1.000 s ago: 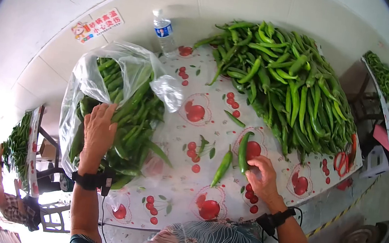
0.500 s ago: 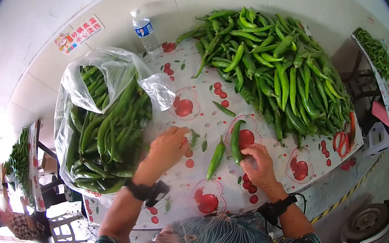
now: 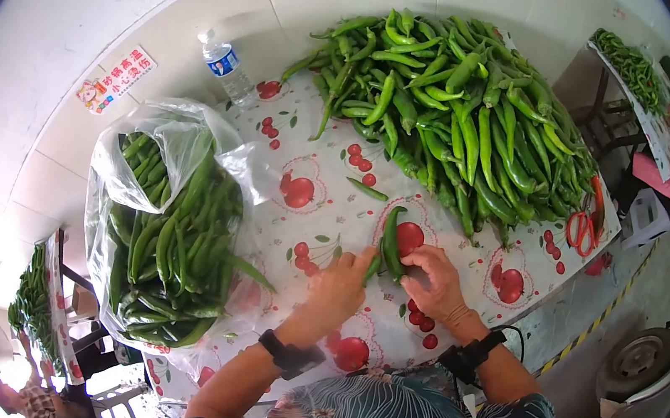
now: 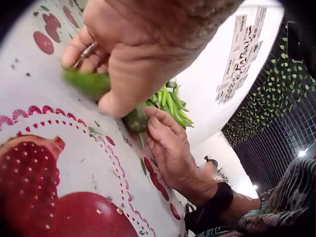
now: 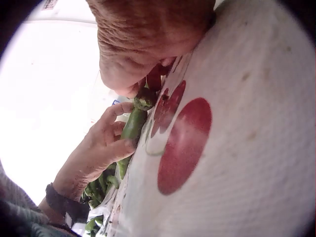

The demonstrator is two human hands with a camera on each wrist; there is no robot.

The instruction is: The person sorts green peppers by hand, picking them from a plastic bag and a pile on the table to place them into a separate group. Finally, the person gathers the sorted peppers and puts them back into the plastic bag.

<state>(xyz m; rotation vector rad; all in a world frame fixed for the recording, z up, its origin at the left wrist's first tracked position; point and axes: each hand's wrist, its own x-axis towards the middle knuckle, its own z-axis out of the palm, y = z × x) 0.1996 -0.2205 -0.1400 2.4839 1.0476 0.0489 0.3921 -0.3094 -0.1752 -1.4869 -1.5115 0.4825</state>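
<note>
The left hand [image 3: 337, 290] pinches a green pepper [image 4: 88, 83] between thumb and fingers, its lower part hidden by the hand in the head view. Close beside it, the right hand [image 3: 436, 287] pinches the stem end of a curved dark green pepper [image 3: 389, 241] lying on the flowered tablecloth [image 3: 298, 230]. In the right wrist view, the left hand [image 5: 94, 153] has its fingers and thumb about a pepper [image 5: 134, 126], next to the right hand's fingertips.
A clear plastic bag [image 3: 107, 179] full of peppers stands at the left. A large pepper heap [image 3: 466, 116] covers the back right. Also on the table are a water bottle [image 3: 227, 68], red scissors [image 3: 582, 230] and a small loose pepper [image 3: 367, 189].
The left hand has moved right from the bag to the loose pepper and taken hold of it. The right hand stays at the curved pepper's end. The head view has shifted.
</note>
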